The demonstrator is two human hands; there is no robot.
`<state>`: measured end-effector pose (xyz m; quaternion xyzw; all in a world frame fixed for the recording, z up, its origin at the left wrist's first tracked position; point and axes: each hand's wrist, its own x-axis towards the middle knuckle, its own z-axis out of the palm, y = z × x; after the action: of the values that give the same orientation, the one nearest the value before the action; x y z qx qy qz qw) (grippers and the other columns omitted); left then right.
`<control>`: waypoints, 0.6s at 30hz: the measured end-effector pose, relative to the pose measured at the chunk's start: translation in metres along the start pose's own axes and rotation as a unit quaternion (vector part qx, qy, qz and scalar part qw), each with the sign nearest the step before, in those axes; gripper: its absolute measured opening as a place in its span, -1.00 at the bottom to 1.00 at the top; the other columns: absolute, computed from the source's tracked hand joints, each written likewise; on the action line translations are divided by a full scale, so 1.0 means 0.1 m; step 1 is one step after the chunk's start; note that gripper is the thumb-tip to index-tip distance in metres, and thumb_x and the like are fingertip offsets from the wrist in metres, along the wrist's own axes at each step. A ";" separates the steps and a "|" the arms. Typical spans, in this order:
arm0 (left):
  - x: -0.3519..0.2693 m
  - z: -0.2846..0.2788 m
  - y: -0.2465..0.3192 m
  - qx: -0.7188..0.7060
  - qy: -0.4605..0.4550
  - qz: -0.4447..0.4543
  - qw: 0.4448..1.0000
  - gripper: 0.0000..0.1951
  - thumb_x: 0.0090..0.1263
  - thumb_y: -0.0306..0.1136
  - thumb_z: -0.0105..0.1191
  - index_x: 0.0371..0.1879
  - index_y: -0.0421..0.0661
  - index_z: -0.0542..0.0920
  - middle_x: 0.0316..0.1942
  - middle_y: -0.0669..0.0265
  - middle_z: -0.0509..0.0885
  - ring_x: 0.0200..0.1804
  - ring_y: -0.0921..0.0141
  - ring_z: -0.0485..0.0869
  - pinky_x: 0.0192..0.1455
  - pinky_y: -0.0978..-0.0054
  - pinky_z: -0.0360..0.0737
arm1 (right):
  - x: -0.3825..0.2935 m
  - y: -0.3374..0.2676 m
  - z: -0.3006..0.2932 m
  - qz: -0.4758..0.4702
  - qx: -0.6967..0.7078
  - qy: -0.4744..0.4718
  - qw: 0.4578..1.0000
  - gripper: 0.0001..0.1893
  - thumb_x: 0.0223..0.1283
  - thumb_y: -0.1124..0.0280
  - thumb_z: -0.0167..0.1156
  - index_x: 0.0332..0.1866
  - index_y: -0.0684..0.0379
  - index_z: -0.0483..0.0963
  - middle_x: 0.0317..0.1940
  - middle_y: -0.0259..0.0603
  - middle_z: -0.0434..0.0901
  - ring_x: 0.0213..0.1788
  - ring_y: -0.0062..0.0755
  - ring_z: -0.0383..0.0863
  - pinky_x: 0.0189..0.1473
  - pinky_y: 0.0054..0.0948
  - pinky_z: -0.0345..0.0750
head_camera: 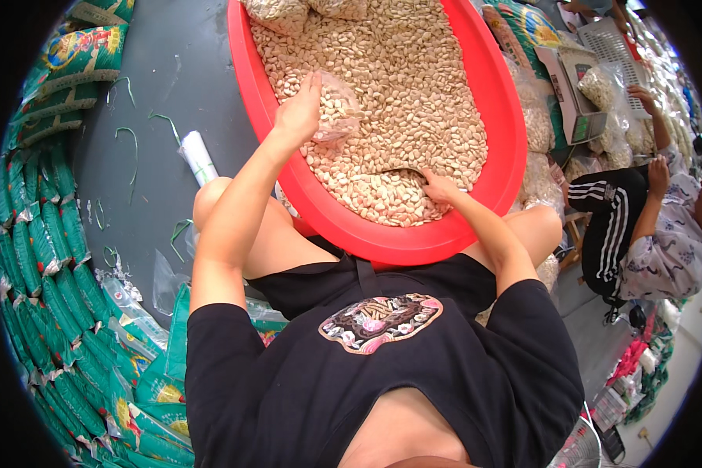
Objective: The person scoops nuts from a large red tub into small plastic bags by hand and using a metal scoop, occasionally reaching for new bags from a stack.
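A large red plastic tub [512, 126] in front of me holds a deep spread of pale, flat seeds [398, 93] that look like pumpkin seeds or beans. My left hand [300, 111] grips the edge of a clear plastic bag [339, 111], which has some of the seeds in it and rests over the heap at the tub's left side. Near the tub's close end, my right hand [441, 187] holds a metal scoop [406, 171], its bowl partly sunk in the seeds. Fingers hide most of the scoop's handle.
Filled clear bags [278, 14] lie at the tub's far end. Green printed sacks [52, 234] are stacked at left, near a white plastic roll [198, 155] on the grey floor. At right are a weighing scale [573, 99], more filled bags [605, 88] and a seated person [661, 234].
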<state>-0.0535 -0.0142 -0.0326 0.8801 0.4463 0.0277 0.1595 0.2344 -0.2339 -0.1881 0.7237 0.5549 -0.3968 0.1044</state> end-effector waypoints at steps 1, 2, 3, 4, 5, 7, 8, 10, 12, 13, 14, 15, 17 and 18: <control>0.01 -0.03 0.03 0.012 -0.029 -0.011 0.999 -0.15 -0.06 -0.67 -0.11 0.37 -0.18 -0.06 0.40 0.08 0.03 0.12 0.14 0.48 0.00 0.29 0.55 | 0.00 0.06 -0.04 -0.026 0.045 -0.023 0.998 -0.47 0.00 0.33 0.04 0.19 0.04 0.27 -0.18 0.06 0.59 -0.17 -0.03 0.58 -0.13 -0.18 0.48; 0.02 -0.05 0.07 0.025 -0.059 -0.022 0.998 -0.13 -0.07 -0.67 -0.10 0.37 -0.18 -0.07 0.40 0.09 0.02 0.08 0.14 0.51 -0.05 0.27 0.57 | -0.01 0.13 -0.08 -0.052 0.090 -0.047 0.994 -0.48 -0.01 0.35 0.04 0.18 0.05 0.30 -0.22 0.00 0.60 -0.22 -0.12 0.59 -0.17 -0.23 0.49; 0.00 -0.09 0.13 0.035 -0.091 -0.033 0.995 -0.12 -0.08 -0.67 -0.09 0.38 -0.17 -0.07 0.41 0.09 0.02 0.04 0.13 0.54 -0.09 0.26 0.58 | -0.04 0.15 -0.13 -0.076 0.135 -0.072 0.985 -0.49 -0.02 0.36 0.04 0.16 0.07 0.33 -0.26 -0.07 0.61 -0.27 -0.22 0.60 -0.22 -0.29 0.49; -0.03 0.04 0.00 0.046 -0.055 -0.017 0.997 -0.10 -0.09 -0.66 -0.07 0.39 -0.15 -0.09 0.41 0.11 0.03 -0.04 0.13 0.58 -0.18 0.22 0.59 | -0.05 0.04 -0.29 -0.045 0.173 -0.129 0.975 -0.50 -0.06 0.41 0.02 0.12 0.09 0.41 -0.35 -0.27 0.58 -0.37 -0.51 0.51 -0.34 -0.49 0.45; -0.08 0.06 -0.04 0.047 -0.061 -0.022 0.997 -0.09 -0.08 -0.66 -0.06 0.39 -0.15 -0.10 0.41 0.12 0.02 -0.03 0.14 0.58 -0.18 0.23 0.59 | -0.23 -0.23 -0.61 -0.030 0.210 -0.183 0.960 -0.51 -0.04 0.42 0.00 0.13 0.12 0.39 -0.44 -0.36 0.53 -0.43 -0.64 0.44 -0.43 -0.58 0.40; -0.08 0.04 0.03 0.044 -0.069 -0.009 0.997 -0.09 -0.06 -0.64 -0.05 0.39 -0.14 -0.12 0.42 0.13 0.01 -0.03 0.14 0.58 -0.18 0.23 0.58 | -0.36 -0.39 -1.03 -0.050 0.237 -0.176 0.954 -0.54 -0.04 0.41 0.01 0.08 0.15 0.40 -0.51 -0.38 0.50 -0.47 -0.67 0.43 -0.47 -0.58 0.38; -0.09 0.05 0.06 0.049 -0.071 0.001 0.996 -0.09 -0.05 -0.63 -0.04 0.39 -0.14 -0.12 0.42 0.13 0.00 -0.02 0.14 0.58 -0.18 0.25 0.59 | -0.47 -0.62 -1.31 -0.037 0.199 -0.146 0.968 -0.57 -0.02 0.39 0.01 0.05 0.17 0.41 -0.53 -0.39 0.48 -0.50 -0.67 0.41 -0.48 -0.59 0.38; -0.11 0.03 0.15 0.061 -0.076 0.024 0.995 -0.10 -0.03 -0.62 -0.02 0.39 -0.14 -0.13 0.42 0.13 -0.02 -0.01 0.15 0.58 -0.17 0.27 0.59 | -0.46 -1.00 -1.71 -0.042 0.116 -0.102 0.987 -0.62 0.01 0.35 0.02 0.00 0.19 0.40 -0.54 -0.33 0.50 -0.50 -0.60 0.45 -0.47 -0.54 0.41; -0.12 0.12 0.10 0.037 -0.054 0.047 0.997 -0.10 0.00 -0.58 0.01 0.39 -0.14 -0.14 0.42 0.12 -0.04 -0.01 0.14 0.57 -0.16 0.28 0.59 | -0.31 -1.41 -1.97 -0.080 -0.019 -0.025 0.996 -0.67 0.05 0.28 0.02 -0.08 0.21 0.44 -0.42 -0.22 0.59 -0.38 -0.50 0.57 -0.37 -0.46 0.50; -0.13 0.14 0.07 0.027 -0.043 0.058 0.997 -0.10 0.02 -0.56 0.03 0.39 -0.15 -0.15 0.43 0.12 -0.05 -0.01 0.13 0.57 -0.15 0.29 0.59 | -0.25 -1.70 -2.02 -0.101 -0.107 0.040 0.988 -0.69 0.08 0.25 0.03 -0.15 0.23 0.50 -0.32 -0.17 0.65 -0.28 -0.47 0.64 -0.29 -0.43 0.56; -0.12 0.02 0.16 0.029 -0.087 0.042 0.995 -0.10 0.09 -0.29 0.19 0.37 -0.20 -0.07 0.40 0.07 0.01 0.39 0.22 0.15 0.07 0.33 0.54 | -0.15 -1.94 -1.99 -0.083 -0.119 0.055 0.988 -0.68 0.09 0.26 0.04 -0.13 0.23 0.51 -0.25 -0.13 0.65 -0.22 -0.43 0.64 -0.25 -0.40 0.57; -0.11 0.03 0.13 0.033 -0.084 0.031 0.995 -0.10 0.09 -0.28 0.19 0.37 -0.20 -0.07 0.40 0.06 0.01 0.37 0.20 0.20 0.07 0.32 0.54 | -0.04 -2.17 -1.97 -0.067 -0.134 0.071 0.986 -0.67 0.09 0.26 0.06 -0.10 0.22 0.52 -0.19 -0.08 0.64 -0.16 -0.39 0.65 -0.21 -0.37 0.58; -0.04 0.09 0.07 0.043 -0.081 0.014 0.996 -0.10 0.10 -0.25 0.18 0.37 -0.19 -0.07 0.40 0.05 0.01 0.32 0.18 0.28 0.07 0.32 0.54 | 0.26 -2.35 -1.74 -0.090 -0.296 0.200 0.930 -0.40 0.14 0.19 0.07 0.24 0.32 0.22 -0.23 -0.06 0.63 -0.27 -0.30 0.66 -0.25 -0.33 0.57; -0.12 -0.16 0.17 -0.003 -0.111 -0.027 0.993 -0.20 0.15 -0.32 0.09 0.37 -0.16 -0.03 0.41 0.09 0.01 0.17 0.13 0.46 0.02 0.28 0.56 | 0.22 -2.36 -1.79 -0.085 -0.352 0.180 0.915 -0.48 0.13 0.20 0.10 0.16 0.25 0.32 -0.17 -0.09 0.61 -0.22 -0.33 0.65 -0.24 -0.36 0.57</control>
<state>-0.0502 -0.0288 -0.0111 0.8650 0.4493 -0.0727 0.2112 0.1087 -0.0265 -0.0164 0.6494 0.7274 -0.0465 0.2169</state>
